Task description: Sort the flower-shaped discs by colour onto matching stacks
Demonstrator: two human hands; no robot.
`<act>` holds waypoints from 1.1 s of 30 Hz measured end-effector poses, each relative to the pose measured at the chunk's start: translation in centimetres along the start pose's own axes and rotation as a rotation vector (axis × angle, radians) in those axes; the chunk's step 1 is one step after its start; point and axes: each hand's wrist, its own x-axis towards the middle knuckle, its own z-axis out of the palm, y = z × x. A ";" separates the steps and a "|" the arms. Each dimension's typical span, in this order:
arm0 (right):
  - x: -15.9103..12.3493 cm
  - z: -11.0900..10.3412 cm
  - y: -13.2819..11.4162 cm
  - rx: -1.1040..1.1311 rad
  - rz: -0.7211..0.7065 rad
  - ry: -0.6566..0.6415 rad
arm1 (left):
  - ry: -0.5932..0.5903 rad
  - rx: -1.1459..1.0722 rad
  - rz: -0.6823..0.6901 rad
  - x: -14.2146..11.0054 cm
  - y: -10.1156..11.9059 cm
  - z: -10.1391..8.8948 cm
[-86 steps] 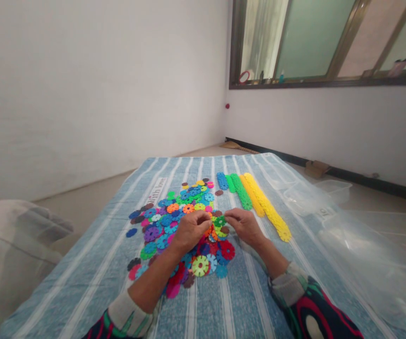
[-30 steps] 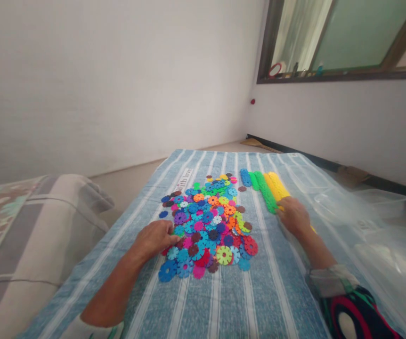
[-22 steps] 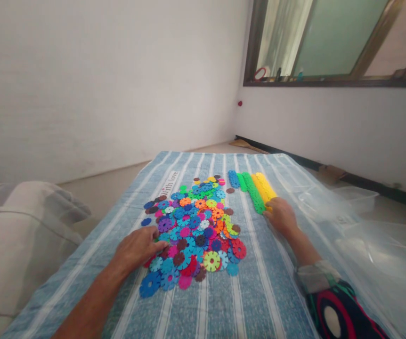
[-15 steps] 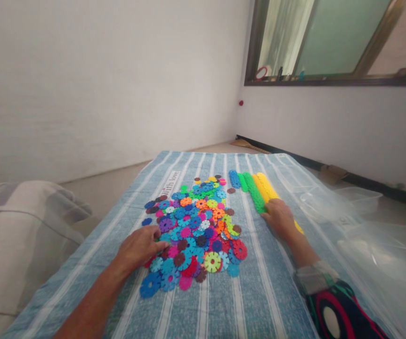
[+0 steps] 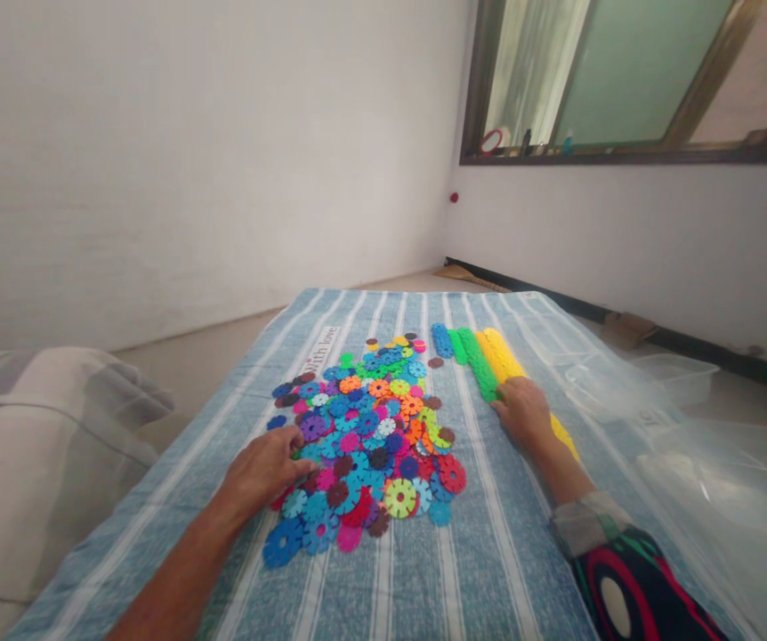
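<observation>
A heap of colourful notched plastic discs (image 5: 363,418) lies spread over the striped cloth. My left hand (image 5: 264,465) rests at the heap's left edge, thumb and forefinger apart among the discs. To the right of the heap run overlapping rows of discs: a short blue row (image 5: 442,341), a short light green row (image 5: 456,345), a longer green row (image 5: 478,363) and a long yellow row (image 5: 500,352). My right hand (image 5: 523,411) covers part of the yellow row, its curled fingertips at the near end of the green one. What those fingertips hold is hidden.
Blue and white striped cloth (image 5: 416,596) covers the table. Clear plastic containers (image 5: 681,378) and filmy plastic (image 5: 710,481) are at the right. A cloth-covered seat (image 5: 43,472) stands at the left. Behind are a white wall (image 5: 210,160) and a window (image 5: 643,71).
The view has shifted very slightly. My right hand has moved a little, leaving more of the yellow row's near end visible. My left hand stays at the heap.
</observation>
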 end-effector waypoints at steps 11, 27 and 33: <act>-0.3 -0.4 -0.7 -0.001 -0.044 0.022 | 0.011 -0.260 -0.016 0.4 -1.2 0.9; -2.0 -2.3 -7.0 0.311 -0.355 0.190 | -0.072 -0.731 -0.045 -1.5 0.7 -0.7; -3.3 -2.7 -10.7 0.627 -0.408 0.164 | -0.035 -0.837 0.001 -1.2 3.3 0.2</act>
